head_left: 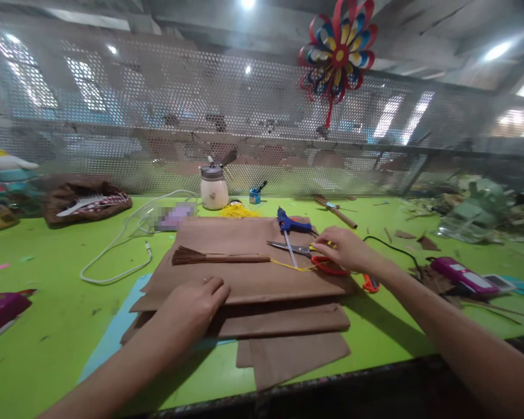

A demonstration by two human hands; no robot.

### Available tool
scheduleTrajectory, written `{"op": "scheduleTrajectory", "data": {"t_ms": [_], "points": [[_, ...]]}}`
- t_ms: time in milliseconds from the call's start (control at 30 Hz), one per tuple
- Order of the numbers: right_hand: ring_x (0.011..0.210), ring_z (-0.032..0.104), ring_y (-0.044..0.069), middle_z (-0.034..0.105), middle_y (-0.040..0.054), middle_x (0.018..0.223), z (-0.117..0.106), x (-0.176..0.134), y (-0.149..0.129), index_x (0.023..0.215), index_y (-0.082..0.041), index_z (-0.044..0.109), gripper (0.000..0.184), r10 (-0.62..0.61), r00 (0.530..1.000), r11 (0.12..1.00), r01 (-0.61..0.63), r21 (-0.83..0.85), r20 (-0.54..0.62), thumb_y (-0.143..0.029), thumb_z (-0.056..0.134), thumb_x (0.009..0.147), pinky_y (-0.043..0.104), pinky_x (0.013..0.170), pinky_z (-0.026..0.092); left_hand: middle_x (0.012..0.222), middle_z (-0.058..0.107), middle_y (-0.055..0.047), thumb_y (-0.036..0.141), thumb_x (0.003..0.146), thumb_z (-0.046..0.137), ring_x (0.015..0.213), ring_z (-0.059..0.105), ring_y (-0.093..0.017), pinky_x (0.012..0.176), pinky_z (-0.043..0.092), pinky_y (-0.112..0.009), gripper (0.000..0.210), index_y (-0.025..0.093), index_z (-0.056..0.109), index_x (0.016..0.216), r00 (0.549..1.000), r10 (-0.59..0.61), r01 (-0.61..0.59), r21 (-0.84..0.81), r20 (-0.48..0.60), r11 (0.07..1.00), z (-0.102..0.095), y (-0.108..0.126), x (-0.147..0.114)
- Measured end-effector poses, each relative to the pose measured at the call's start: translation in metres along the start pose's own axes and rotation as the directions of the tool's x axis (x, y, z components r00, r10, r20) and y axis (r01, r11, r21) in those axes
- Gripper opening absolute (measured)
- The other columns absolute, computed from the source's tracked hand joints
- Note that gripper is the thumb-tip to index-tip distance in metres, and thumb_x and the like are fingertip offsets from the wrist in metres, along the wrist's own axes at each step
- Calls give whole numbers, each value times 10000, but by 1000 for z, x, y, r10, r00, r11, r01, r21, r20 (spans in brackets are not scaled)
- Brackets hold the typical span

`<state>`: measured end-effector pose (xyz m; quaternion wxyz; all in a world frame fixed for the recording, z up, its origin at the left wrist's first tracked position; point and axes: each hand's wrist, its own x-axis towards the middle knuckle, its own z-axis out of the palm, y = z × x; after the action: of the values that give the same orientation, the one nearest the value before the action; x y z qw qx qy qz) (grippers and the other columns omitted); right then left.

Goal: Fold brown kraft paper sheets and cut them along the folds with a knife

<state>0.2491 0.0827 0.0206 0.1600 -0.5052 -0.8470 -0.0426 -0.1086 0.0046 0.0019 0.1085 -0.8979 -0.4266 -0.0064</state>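
Observation:
A stack of brown paper sheets (240, 233) lies before me. On it rests a bundle of brown fringed paper (220, 258), rolled into a small broom shape, with a yellow string (288, 266) running right from its thin end. My left hand (201, 302) rests on the paper below the fringe, fingers curled, nothing visible in them. My right hand (343, 247) grips the red and yellow handles of the scissors (290, 247), its fingers partly hiding them; the blades point left. Behind the blades sits a blue glue gun (292, 222), and a glue stick (289, 247) crosses under them.
At the back stand a lidded white jug (213, 189), a small blue jar (255, 195) and yellow strands (240, 210). A white cable (100, 281) curls at left. An orange cutter (371, 284), paper scraps and a purple device (463, 276) lie right. A perforated metal screen (166, 116) closes off the back.

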Motion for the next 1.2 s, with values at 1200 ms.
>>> {"op": "scheduleTrajectory", "data": {"t_ms": [1200], "points": [[1003, 596, 212, 582, 82, 1182, 8, 67, 197, 1165, -164, 569, 314, 487, 871, 838, -448, -311, 61, -343, 564, 907, 412, 843, 515, 1195, 642, -125, -4, 662, 399, 1000, 644, -259, 853, 560, -358, 620, 183, 589, 1222, 957, 58, -101, -141, -283, 985, 46, 17, 16]]}}
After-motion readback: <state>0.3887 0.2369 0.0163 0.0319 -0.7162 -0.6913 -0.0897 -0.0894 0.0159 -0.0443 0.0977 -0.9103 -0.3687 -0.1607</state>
